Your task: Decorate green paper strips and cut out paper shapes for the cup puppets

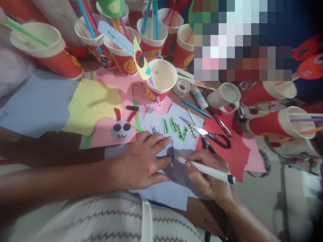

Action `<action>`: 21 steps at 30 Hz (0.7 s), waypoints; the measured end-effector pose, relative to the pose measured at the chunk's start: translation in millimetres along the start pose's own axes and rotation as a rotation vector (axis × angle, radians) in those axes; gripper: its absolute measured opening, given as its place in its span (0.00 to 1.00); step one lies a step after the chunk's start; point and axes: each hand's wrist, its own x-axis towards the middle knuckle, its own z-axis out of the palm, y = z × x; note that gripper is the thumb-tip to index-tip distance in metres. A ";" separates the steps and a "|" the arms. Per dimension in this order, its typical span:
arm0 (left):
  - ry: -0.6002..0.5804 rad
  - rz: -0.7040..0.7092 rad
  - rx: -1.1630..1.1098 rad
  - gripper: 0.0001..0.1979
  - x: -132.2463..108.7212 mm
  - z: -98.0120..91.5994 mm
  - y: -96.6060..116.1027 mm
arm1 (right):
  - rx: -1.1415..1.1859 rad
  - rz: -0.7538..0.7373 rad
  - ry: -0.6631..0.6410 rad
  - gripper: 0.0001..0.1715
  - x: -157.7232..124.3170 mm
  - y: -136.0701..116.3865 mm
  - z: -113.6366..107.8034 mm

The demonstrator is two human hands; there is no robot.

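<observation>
A white marker with a black end (210, 170) sits in the grip of my right hand (210, 173). Its tip touches the blue paper (161, 193) at the lower end of a short black line. My left hand (147, 159) lies on the same paper with fingers spread, left of the line. Beyond the fingertips are small green paper strips (173, 125) with black patterns. Black-handled scissors (207, 132) lie to their right. Near my left hand is a paper bunny face (122, 129) with red ears and dark eyes.
Red paper cups (157, 92) holding straws and paper figures line the back. A white mug (224, 95), glue tube (199, 96), tape roll (182, 87) and blue pencil (196, 108) lie to the right. Red paper (233, 154) and yellow paper (94, 101) cover parts of the table.
</observation>
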 end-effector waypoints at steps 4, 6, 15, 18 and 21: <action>-0.023 -0.019 0.006 0.17 0.9 -3.0 1.2 | 0.169 0.158 0.056 0.03 -8.3 4.8 -2.5; -0.027 -0.024 0.013 0.17 1.3 -4.4 1.6 | 0.252 0.266 0.085 0.08 -11.4 6.1 -1.5; -0.034 -0.017 0.021 0.18 1.3 -3.5 1.0 | 0.186 0.451 0.145 0.06 -17.2 2.5 7.5; -0.025 -0.006 0.023 0.18 1.3 -2.0 0.4 | 0.223 0.434 0.056 0.07 -18.3 3.7 6.9; -0.033 -0.006 0.029 0.18 2.1 -3.2 0.4 | 0.164 0.410 0.055 0.09 -16.9 1.9 10.1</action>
